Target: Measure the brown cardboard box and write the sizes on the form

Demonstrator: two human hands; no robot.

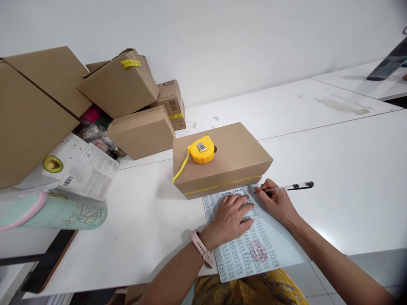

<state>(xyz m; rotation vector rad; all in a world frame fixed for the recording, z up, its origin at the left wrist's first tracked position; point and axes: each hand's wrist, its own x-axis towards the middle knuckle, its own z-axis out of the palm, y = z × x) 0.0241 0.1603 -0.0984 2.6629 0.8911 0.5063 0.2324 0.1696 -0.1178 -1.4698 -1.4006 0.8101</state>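
Note:
My left hand (233, 218) lies flat on a printed sheet (235, 262) headed "Testing Report", its fingers stretched toward the heading. The sheet carries rows of small print and a round red stamp, and its lower edge hangs over the table's front. In my right hand (276, 201) is a pen (295, 186), gripped near its tip, which touches or nearly touches the sheet's upper right. Just behind the sheet sits a closed cardboard box (235, 156) with yellow tape along its side. On top of that box rests a yellow tape measure (202, 150) with its strap trailing left.
Several cardboard boxes (121, 84) are stacked at the left against the wall. A white carton (92, 169) with an avocado picture and a mint-green bottle (76, 211) stand in front of them. A dark bottle (389, 61) is at the far right on the white table (343, 199).

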